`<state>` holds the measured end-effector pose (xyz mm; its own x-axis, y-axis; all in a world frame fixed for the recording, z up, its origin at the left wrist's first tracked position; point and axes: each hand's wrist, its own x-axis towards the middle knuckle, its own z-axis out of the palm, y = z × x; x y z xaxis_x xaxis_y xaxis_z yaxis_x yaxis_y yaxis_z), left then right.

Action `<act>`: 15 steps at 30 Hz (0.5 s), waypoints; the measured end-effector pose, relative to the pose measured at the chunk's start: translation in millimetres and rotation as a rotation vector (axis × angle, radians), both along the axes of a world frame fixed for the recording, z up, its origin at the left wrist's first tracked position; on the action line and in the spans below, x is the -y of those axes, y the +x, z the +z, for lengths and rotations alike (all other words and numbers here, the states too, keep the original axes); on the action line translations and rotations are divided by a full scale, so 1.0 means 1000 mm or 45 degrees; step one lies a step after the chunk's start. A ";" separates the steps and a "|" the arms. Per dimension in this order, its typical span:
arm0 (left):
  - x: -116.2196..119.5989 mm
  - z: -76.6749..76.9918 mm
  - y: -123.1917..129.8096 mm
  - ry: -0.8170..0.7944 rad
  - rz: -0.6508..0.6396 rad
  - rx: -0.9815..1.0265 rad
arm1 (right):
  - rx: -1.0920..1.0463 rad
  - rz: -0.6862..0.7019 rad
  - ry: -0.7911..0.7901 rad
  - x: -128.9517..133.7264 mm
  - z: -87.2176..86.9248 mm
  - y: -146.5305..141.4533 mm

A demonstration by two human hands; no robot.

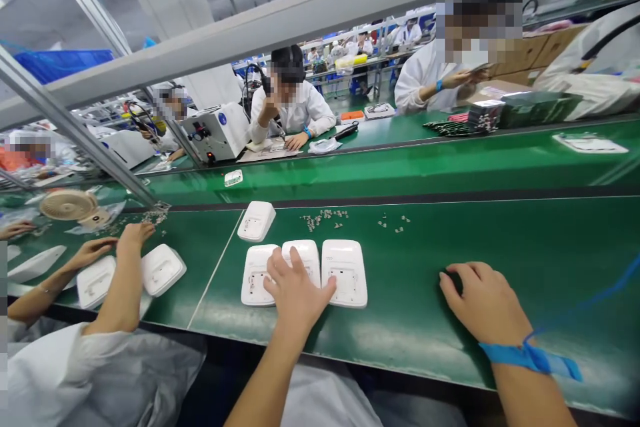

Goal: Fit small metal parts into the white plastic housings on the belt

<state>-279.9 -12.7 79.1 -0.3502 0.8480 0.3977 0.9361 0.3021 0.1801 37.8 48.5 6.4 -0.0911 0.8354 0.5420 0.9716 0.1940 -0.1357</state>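
My left hand (297,290) is spread over a row of white plastic housings, its fingers apart across the left housing (256,260) and the middle housing (305,250). Its thumb reaches the left part of the right housing (350,273). Behind the row sits another white housing (257,221). To the right, my right hand (483,300) rests low over the green table with curled fingers; a dark shape shows between thumb and forefinger, too unclear to name. A blue wrist strap (530,360) circles that wrist.
Small clear parts (325,219) lie scattered behind the housings. At the left, a person's arms (127,280) reach over more housings (163,270) near a beige fan (70,205). Beyond the green conveyor (400,170), people sit working. A metal frame crosses above.
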 end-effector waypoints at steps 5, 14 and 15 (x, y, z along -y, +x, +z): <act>0.011 -0.003 -0.049 -0.095 0.143 -0.007 | -0.020 0.047 0.011 -0.001 -0.004 0.002; 0.030 0.001 -0.118 -0.097 0.249 -0.054 | -0.020 0.054 0.003 0.000 0.001 0.002; 0.028 0.003 -0.118 -0.109 0.271 -0.045 | -0.022 0.042 -0.009 0.001 0.002 0.001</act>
<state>-398.2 -40.6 81.8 -0.5120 0.7877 0.3426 0.8549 0.5062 0.1138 38.4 47.0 8.8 -0.1092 0.8359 0.5379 0.9621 0.2249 -0.1541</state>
